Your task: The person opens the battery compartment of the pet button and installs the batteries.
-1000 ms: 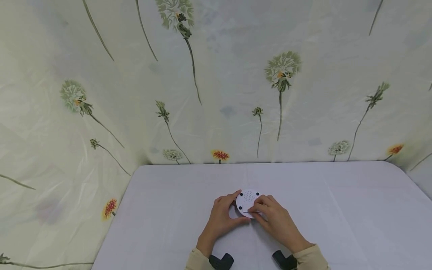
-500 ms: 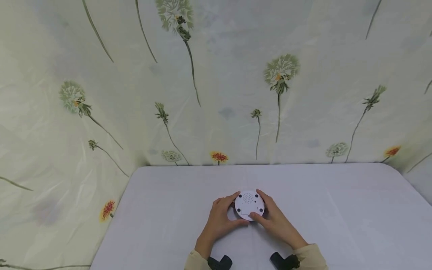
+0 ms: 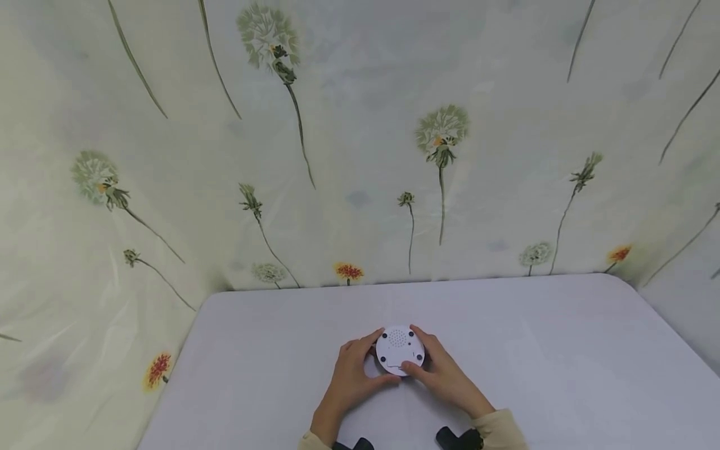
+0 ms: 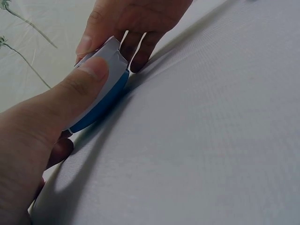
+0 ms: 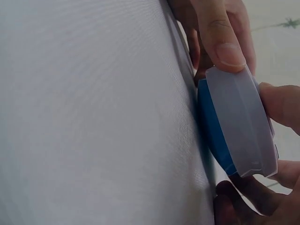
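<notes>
Left hand (image 3: 350,381) and right hand (image 3: 444,378) pinch round white-and-blue device (image 3: 399,350) by rim, on table (image 3: 562,375). Keep 2 thumbs off underside cover; grip evenly.

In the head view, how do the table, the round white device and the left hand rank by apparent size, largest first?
1. Table
2. Left hand
3. Round white device

The order looks clear; all lie at similar distance.

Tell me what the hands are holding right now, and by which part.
Both hands hold one round white device with a blue underside. The left hand and right hand pinch its rim from opposite sides, fingertips and thumbs on the edge, white face up.
</notes>
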`<state>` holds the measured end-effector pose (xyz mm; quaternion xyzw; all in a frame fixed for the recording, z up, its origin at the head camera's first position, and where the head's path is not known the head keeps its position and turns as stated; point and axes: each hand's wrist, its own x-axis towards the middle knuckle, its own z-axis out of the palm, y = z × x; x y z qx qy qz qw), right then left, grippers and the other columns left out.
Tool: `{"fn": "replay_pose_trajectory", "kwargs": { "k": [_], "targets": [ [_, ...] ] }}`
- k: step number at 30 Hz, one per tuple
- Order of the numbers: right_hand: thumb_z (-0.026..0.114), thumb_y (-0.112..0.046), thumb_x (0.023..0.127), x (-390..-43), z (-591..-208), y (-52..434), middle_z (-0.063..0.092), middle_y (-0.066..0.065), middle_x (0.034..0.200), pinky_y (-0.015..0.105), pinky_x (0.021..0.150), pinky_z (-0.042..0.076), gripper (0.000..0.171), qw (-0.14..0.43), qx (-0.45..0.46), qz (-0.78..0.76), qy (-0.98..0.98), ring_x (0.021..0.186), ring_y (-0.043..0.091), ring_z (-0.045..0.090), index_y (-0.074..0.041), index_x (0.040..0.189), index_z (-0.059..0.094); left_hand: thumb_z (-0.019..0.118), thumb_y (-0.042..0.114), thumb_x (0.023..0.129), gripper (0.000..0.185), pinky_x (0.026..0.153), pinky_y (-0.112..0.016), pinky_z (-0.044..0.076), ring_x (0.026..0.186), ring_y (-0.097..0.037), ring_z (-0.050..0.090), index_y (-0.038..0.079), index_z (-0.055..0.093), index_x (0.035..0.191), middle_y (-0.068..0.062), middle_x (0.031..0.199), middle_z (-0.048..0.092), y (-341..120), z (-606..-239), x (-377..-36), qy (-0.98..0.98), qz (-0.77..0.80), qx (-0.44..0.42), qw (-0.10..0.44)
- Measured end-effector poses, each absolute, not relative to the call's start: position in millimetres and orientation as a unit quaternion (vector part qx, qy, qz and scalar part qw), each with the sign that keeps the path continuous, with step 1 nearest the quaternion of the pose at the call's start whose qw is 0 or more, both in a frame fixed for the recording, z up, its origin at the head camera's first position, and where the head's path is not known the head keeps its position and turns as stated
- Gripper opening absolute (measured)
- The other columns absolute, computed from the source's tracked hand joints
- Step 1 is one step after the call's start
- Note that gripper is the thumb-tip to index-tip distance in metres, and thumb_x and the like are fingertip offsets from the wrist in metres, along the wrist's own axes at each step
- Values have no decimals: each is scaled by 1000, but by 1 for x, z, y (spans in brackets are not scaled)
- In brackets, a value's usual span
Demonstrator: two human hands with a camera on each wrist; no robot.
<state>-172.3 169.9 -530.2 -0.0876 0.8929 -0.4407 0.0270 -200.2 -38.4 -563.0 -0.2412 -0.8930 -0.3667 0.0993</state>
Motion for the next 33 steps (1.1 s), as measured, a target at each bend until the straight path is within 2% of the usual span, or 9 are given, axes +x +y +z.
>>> {"fn": "replay_pose_trajectory", "kwargs": {
  "k": [11, 21, 33],
  "targets": [
    [66, -46, 84, -169, -537, 172, 45, 11, 138, 53, 110, 29, 81, 32, -73, -439, 895, 130, 27, 42, -16, 149, 29, 71, 66, 64, 90, 103, -45, 34, 99, 2, 55, 32, 40, 142, 14, 126, 59, -36, -566, -196, -896, -379, -223, 71],
    [66, -47, 84, -173, -536, 172, 46, 6, 137, 51, 109, 31, 81, 23, -73, -427, 901, 126, 19, 43, -19, 149, 29, 72, 64, 65, 89, 99, -45, 36, 95, 2, 55, 28, 42, 141, 12, 123, 61, -37, -562, -196, -892, -375, -232, 102],
    [65, -45, 85, -173, -533, 170, 41, 13, 142, 55, 111, 27, 78, 31, -78, -439, 895, 134, 31, 38, -17, 149, 29, 71, 66, 65, 89, 99, -44, 35, 92, 1, 53, 32, 41, 141, 16, 118, 61, -36, -563, -198, -892, -378, -228, 93]
  ]
}}
